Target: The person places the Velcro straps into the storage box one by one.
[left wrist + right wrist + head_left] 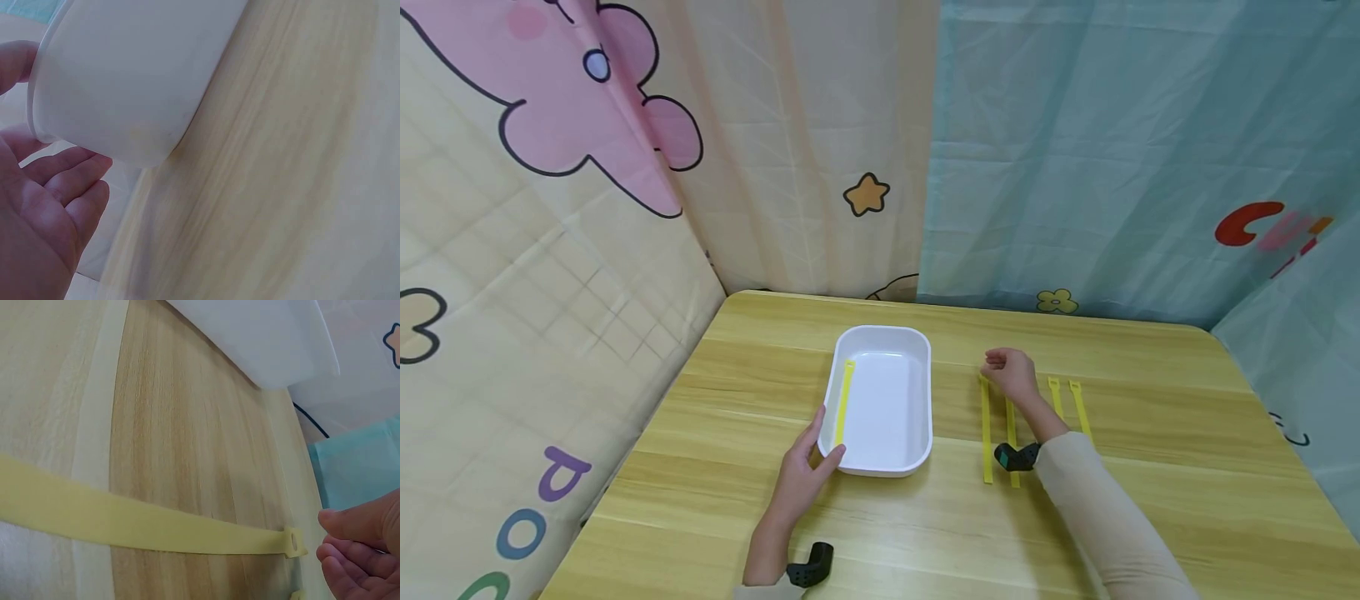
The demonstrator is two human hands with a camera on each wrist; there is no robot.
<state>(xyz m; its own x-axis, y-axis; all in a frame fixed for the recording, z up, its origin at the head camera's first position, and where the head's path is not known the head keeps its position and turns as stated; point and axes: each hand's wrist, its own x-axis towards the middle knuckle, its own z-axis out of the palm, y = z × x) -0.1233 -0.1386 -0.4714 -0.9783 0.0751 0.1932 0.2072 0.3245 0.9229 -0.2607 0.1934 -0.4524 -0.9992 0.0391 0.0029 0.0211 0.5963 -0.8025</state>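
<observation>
A white rectangular tray [891, 408] stands left of centre, with one yellow hook-and-loop cable tie [844, 404] lying along its left side. My left hand [800, 477] grips the tray's near left corner, thumb over the rim and the other fingers outside below it. In the left wrist view the tray's outer wall [137, 81] slopes up beside those fingers. My right hand [1011, 372] hovers at the slotted far end of another yellow cable tie [987, 433]. The right wrist view shows its thumb and loosely bent fingers apart, just beyond the tie's slotted head [293, 542], with nothing between them.
Several more yellow ties [1078, 408] lie roughly side by side on the wooden table [1187, 467], partly beneath my right forearm. Each wrist carries a black device [811, 565]. Printed curtains [820, 150] hang behind the table's far edge and at both sides.
</observation>
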